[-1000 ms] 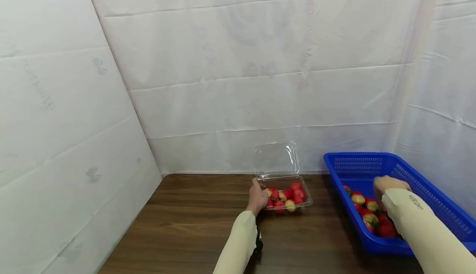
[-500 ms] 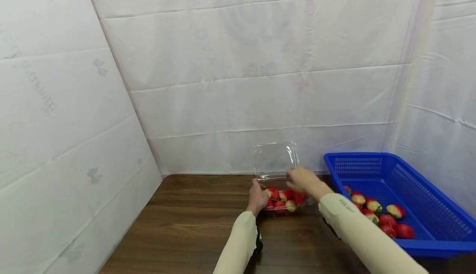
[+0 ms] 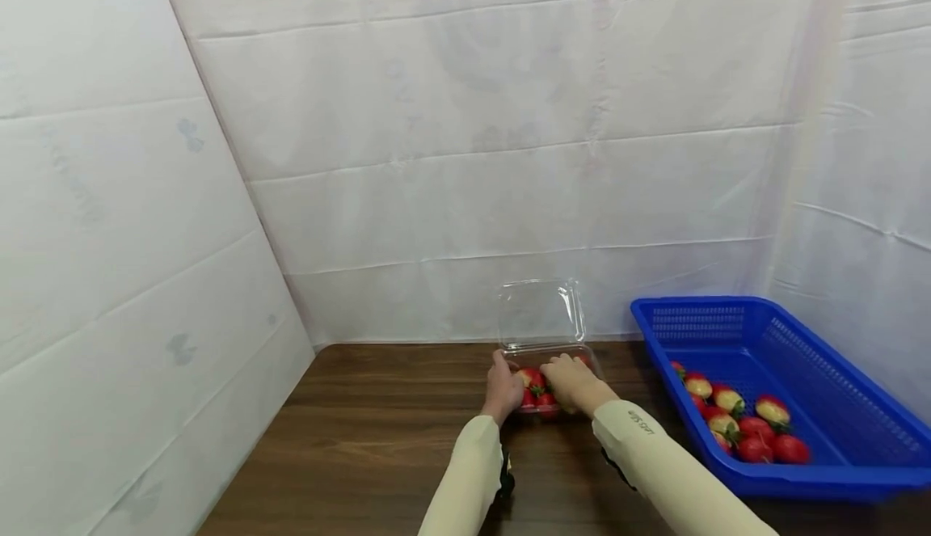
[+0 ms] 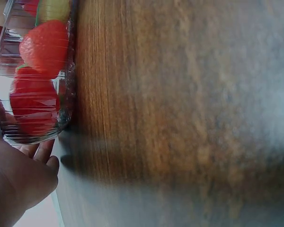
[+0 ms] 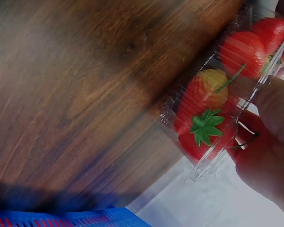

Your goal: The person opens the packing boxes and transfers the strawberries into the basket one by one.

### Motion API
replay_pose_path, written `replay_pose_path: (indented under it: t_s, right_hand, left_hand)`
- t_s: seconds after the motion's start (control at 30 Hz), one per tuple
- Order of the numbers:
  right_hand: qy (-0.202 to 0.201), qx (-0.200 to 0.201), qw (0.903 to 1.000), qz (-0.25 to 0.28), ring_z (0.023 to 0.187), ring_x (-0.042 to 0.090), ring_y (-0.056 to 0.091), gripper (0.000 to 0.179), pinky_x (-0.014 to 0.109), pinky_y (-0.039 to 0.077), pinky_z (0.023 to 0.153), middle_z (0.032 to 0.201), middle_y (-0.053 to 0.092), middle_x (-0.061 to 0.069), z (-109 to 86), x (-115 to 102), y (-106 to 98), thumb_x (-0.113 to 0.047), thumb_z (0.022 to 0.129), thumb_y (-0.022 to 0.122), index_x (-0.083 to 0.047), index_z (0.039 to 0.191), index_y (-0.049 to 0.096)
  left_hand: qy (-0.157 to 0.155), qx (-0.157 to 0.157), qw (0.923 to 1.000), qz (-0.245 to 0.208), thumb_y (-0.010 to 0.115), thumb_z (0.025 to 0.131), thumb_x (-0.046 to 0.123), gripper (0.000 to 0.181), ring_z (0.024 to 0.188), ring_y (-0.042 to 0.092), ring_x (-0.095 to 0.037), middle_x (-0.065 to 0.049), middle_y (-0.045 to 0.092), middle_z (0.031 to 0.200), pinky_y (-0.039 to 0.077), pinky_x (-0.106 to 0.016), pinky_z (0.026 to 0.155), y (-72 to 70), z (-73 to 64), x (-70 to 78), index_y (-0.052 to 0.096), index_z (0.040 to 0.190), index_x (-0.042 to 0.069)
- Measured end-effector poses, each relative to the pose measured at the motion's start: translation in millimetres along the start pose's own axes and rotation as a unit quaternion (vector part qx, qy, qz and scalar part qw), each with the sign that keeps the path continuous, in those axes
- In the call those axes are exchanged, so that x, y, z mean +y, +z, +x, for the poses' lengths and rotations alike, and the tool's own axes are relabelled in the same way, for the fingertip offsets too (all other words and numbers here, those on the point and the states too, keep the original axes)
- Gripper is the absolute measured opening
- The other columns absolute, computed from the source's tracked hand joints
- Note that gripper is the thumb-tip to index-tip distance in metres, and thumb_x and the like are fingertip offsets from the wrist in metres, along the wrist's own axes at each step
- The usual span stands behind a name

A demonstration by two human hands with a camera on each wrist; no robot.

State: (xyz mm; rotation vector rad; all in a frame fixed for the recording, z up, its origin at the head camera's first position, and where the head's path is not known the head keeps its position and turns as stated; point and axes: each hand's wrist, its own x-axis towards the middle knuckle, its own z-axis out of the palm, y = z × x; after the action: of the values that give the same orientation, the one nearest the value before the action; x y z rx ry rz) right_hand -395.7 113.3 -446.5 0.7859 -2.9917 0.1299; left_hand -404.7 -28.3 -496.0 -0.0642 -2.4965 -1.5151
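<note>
A clear plastic clamshell box (image 3: 534, 352) stands on the table with its lid (image 3: 537, 314) raised, holding several strawberries (image 3: 531, 377). My left hand (image 3: 503, 387) grips the box's left end, thumb at the rim; the left wrist view shows its fingers (image 4: 42, 152) curled round the outside of the end wall. My right hand (image 3: 575, 382) reaches down into the right half of the box. In the right wrist view, its thumb and fingers lie about a red-and-yellow strawberry (image 5: 203, 94), beside one with a green leafy cap (image 5: 206, 127). The right fingertips are partly hidden behind the fruit.
A blue plastic basket (image 3: 844, 475) stands on the right with several strawberries (image 3: 756, 435) toward its left and front sides. The brown wooden table (image 3: 364, 439) meets white sheeting (image 3: 451, 196) at the back; more sheeting hangs at left and right.
My right hand has left the blue basket, crossed left to the box and lowered into it, moving further left over the fruit. My left hand keeps its hold on the box.
</note>
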Motion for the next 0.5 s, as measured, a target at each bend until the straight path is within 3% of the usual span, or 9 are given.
replay_pose_path:
  t_s: [0.13,0.27,0.37,0.5]
  right_hand:
    - [-0.006,0.026,0.9992,-0.029,0.105,0.037,0.059,0.017,0.055,0.048,0.091,0.102,0.065,0.017,3.6,0,5,-0.002,0.082,0.072,-0.003,0.099,0.068]
    - [-0.012,0.046,0.9980,-0.042,0.103,0.036,0.061,0.017,0.055,0.049,0.088,0.097,0.065,0.014,6.3,4,8,-0.010,0.078,0.076,-0.007,0.092,0.067]
    - [0.001,0.053,0.9978,-0.040,0.095,0.033,0.065,0.019,0.055,0.052,0.082,0.088,0.066,0.011,10.2,9,7,-0.012,0.072,0.081,-0.009,0.079,0.063]
    - [0.039,0.057,0.9975,-0.011,0.074,0.024,0.063,0.029,0.048,0.056,0.068,0.074,0.062,0.005,18.8,18,-1,-0.020,0.073,0.084,-0.013,0.069,0.056]
  left_hand:
    - [0.001,0.004,1.0000,-0.007,0.046,0.087,-0.008,0.050,0.109,0.063,-0.041,-0.024,0.066,0.115,0.051,-0.051,0.097,-5.1,-0.4,-4.3,0.038,0.136,-0.011]
    - [0.012,0.010,0.9997,-0.019,0.046,0.086,-0.006,0.048,0.105,0.064,-0.039,-0.023,0.067,0.112,0.051,-0.050,0.094,-5.4,2.7,-14.3,0.040,0.133,-0.009]
    - [0.045,0.017,0.9987,-0.018,0.046,0.083,-0.003,0.045,0.099,0.065,-0.033,-0.017,0.069,0.106,0.052,-0.043,0.089,-0.4,6.4,-26.4,0.042,0.128,-0.006]
    - [0.052,0.014,0.9982,-0.028,0.047,0.082,-0.004,0.045,0.101,0.065,-0.035,-0.018,0.069,0.104,0.052,-0.044,0.091,4.0,6.4,-27.0,0.043,0.126,-0.006]
